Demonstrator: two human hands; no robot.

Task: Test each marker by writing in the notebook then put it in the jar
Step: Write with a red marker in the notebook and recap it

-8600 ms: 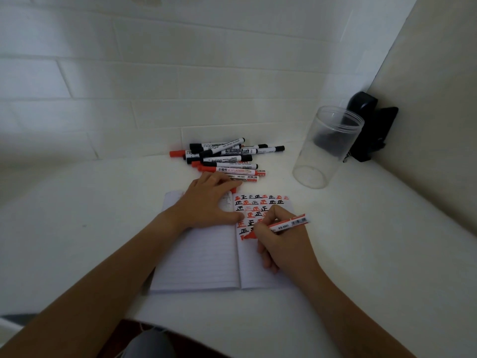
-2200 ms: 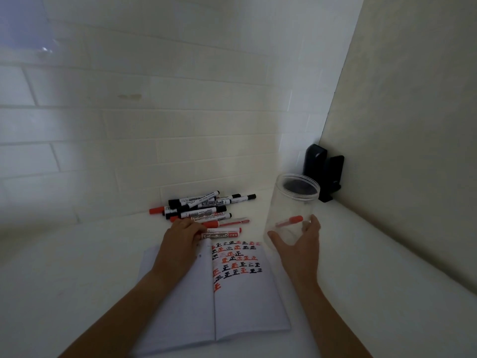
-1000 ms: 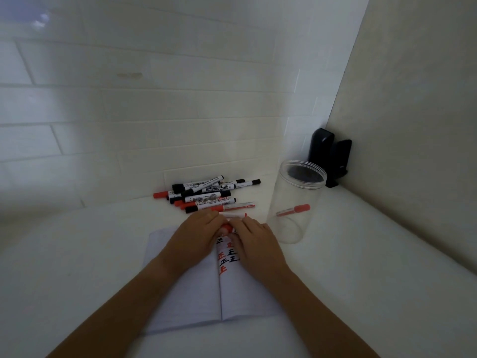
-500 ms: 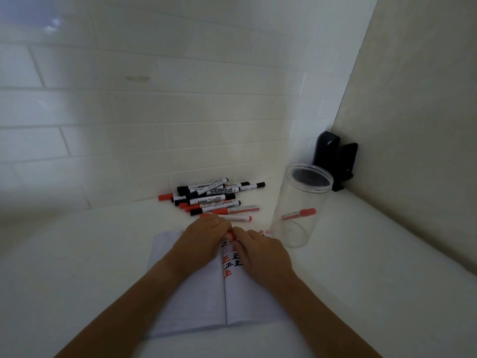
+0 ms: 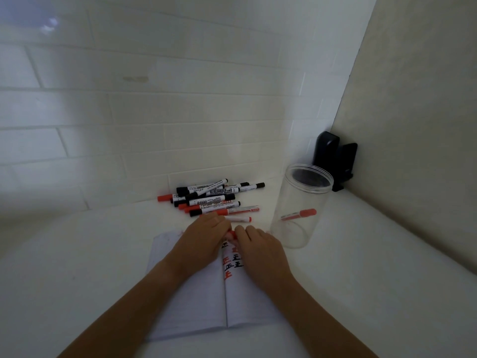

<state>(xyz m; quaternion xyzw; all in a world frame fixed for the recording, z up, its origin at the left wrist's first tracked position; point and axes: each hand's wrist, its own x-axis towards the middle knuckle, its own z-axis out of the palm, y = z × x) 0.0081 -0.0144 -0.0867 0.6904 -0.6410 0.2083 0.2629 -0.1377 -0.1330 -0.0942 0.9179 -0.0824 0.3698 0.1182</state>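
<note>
Red marker point(image 5: 231, 234) sits pinched between left hand point(image 5: 204, 240) and right hand point(image 5: 260, 250) above the open notebook point(image 5: 196, 301), probably to pull its cap off. Right of the notebook, the clear jar point(image 5: 300, 205) holds one tested marker point(image 5: 299, 215); untested markers point(image 5: 209, 200) lie beyond.

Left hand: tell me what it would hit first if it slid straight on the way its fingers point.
The left hand points away and slightly right; it would probably meet the red marker lying just beyond its fingertips, then the marker pile.
</note>
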